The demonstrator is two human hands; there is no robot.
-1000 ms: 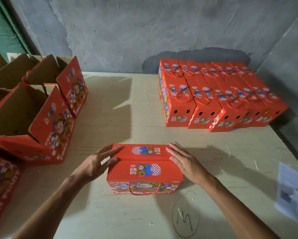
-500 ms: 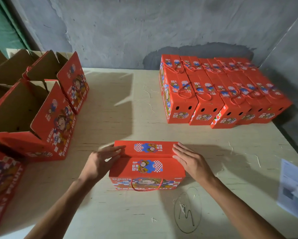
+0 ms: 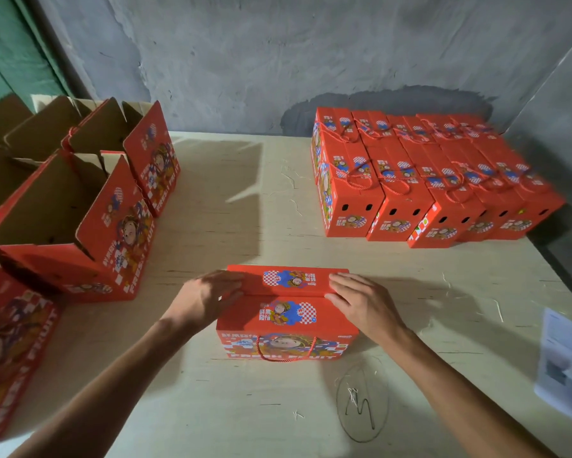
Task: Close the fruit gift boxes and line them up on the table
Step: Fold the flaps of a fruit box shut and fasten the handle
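Left hand (image 3: 208,299), right hand (image 3: 365,304) flat atop box (image 3: 288,322).

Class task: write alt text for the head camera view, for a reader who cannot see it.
Two bare hands, left hand and right hand, press flat on a red gift box on a pale table. Closed boxes line up far right; open boxes stand left.

We see dim, uneven light entering from the left. The open boxes (image 3: 79,200) cast long shadows rightward across the table (image 3: 245,408). Wide-angle lens bends the frame edges. Far closed boxes (image 3: 443,180) show slight motion blur; no glare.
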